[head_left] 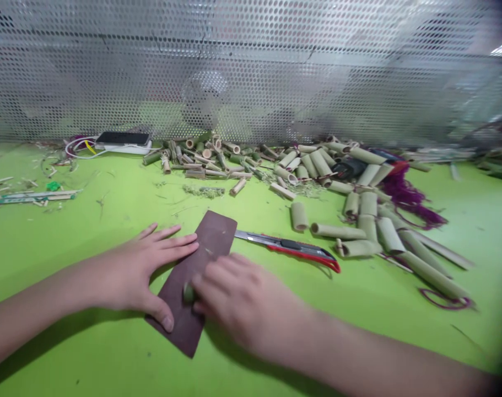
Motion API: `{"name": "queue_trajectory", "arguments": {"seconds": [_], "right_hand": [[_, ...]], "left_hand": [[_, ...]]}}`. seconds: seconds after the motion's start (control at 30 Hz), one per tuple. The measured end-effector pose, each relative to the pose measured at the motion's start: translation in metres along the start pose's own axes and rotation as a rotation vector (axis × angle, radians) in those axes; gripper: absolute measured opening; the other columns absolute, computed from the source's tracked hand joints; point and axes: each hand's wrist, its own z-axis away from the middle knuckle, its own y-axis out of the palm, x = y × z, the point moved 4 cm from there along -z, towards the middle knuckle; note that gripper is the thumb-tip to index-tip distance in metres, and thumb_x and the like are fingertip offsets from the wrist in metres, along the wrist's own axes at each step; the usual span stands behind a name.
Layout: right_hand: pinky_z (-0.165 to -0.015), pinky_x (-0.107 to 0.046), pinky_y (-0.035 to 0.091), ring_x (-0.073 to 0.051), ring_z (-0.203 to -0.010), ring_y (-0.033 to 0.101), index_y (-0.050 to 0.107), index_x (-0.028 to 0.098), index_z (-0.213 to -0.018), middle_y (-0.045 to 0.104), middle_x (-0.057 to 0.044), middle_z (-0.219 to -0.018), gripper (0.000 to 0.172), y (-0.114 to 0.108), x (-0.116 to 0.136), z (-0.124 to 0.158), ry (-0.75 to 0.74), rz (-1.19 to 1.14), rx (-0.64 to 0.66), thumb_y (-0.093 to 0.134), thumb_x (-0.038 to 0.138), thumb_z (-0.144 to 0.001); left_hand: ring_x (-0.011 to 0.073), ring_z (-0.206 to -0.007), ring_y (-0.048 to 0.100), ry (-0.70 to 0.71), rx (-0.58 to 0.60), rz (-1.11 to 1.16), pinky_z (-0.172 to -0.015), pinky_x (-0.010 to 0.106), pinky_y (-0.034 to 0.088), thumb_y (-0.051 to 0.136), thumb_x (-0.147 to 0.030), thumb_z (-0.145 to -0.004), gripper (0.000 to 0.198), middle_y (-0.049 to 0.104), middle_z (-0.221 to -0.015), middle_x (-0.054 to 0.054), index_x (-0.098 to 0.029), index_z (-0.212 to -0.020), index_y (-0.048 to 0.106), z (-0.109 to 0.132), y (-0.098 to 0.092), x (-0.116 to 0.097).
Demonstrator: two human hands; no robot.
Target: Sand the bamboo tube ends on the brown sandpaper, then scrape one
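A brown strip of sandpaper lies slantwise on the green table. Spread wide, my left hand presses its fingertips and thumb onto the strip's left edge. My right hand is closed around a short green bamboo piece, whose end shows against the sandpaper; the rest is hidden by my fingers, and the hand is slightly blurred. Just beyond my right hand lies a red box cutter with its blade out, the tip touching or tucked under the sandpaper's right edge; I cannot tell which.
Cut bamboo tubes are heaped along the back and right, with purple string among them. A phone on a white block with a cable sits at the back left. Thin sticks lie left. A perforated metal panel closes off the back.
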Motion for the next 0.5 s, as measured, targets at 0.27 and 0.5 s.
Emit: {"name": "queue_trajectory", "arguments": {"seconds": [0.27,0.5], "right_hand": [[-0.085,-0.035,0.048,-0.018,-0.088,0.061,0.07,0.016,-0.108,0.07,-0.006,-0.096,0.017,-0.007,-0.018,-0.005,0.11,-0.051,-0.07,0.058,0.023,-0.098],[-0.082,-0.034,0.049,-0.019,-0.089,0.061,0.07,0.016,-0.111,0.07,-0.007,-0.098,0.019,-0.009,-0.02,-0.007,0.079,-0.082,-0.045,0.059,0.02,-0.097]], "left_hand": [[0.0383,-0.153,0.001,0.026,0.01,-0.005,-0.122,0.064,0.01,0.074,-0.08,-0.06,0.123,0.005,-0.167,0.0,-0.04,-0.158,0.012,0.0,0.001,0.002],[0.0393,-0.152,0.003,0.041,-0.001,-0.005,-0.122,0.062,0.009,0.072,-0.083,-0.06,0.123,0.005,-0.167,0.004,-0.037,-0.159,0.013,0.0,0.001,0.003]]}}
